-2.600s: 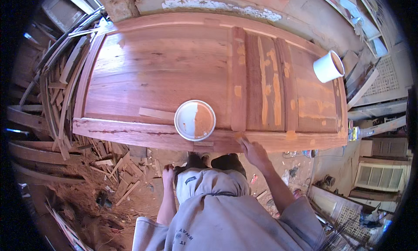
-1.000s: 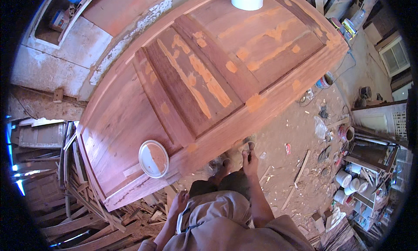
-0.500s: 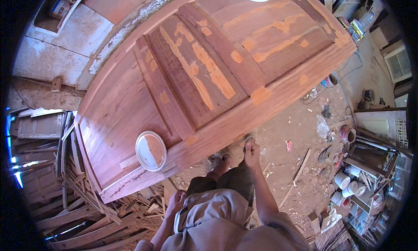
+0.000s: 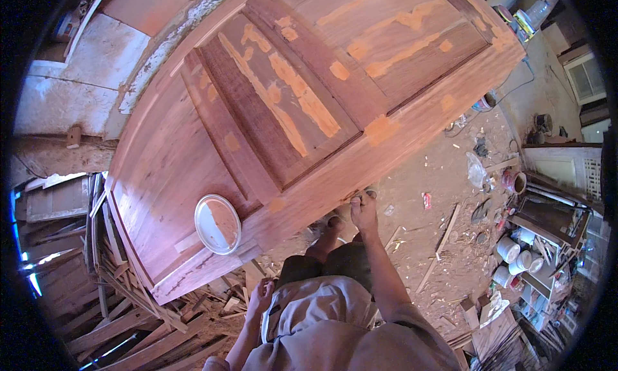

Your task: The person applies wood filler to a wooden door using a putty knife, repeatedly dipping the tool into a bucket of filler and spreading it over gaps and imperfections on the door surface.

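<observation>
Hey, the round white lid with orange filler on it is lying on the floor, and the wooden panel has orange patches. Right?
Not the floor: the head view shows the round white lid with orange filler lying on the wooden panel, which does have orange patches.

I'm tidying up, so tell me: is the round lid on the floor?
No, the round lid rests on the wooden panel.

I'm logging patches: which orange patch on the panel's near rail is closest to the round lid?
The leftmost orange patch on the near rail; other patches there lie farther right of the lid.
</observation>
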`<action>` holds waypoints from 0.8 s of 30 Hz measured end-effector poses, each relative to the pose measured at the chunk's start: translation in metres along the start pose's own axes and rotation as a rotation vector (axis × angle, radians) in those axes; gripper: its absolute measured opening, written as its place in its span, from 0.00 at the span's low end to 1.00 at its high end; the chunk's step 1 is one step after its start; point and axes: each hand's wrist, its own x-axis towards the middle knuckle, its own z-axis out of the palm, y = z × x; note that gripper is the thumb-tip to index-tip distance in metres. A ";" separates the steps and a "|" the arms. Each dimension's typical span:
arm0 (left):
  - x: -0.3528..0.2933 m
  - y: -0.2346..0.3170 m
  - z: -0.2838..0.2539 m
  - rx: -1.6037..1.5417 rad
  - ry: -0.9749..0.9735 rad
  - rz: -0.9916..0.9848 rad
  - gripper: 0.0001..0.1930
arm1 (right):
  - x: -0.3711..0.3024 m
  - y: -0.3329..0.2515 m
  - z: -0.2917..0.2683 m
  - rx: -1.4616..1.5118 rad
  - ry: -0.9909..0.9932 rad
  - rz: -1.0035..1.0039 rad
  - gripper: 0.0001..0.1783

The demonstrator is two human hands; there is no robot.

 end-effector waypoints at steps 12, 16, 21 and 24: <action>0.001 0.004 0.016 -0.034 0.017 0.055 0.17 | -0.046 0.005 -0.017 -0.159 -0.065 0.274 0.22; -0.004 -0.006 0.036 -0.060 0.164 0.033 0.19 | -0.085 0.051 -0.055 -0.017 0.081 0.199 0.27; -0.035 -0.005 0.082 -0.229 0.290 0.001 0.20 | -0.099 0.055 -0.150 -0.039 0.057 0.365 0.32; -0.060 0.003 0.119 -0.314 0.283 -0.056 0.22 | -0.073 0.022 -0.198 -0.141 -0.237 0.456 0.32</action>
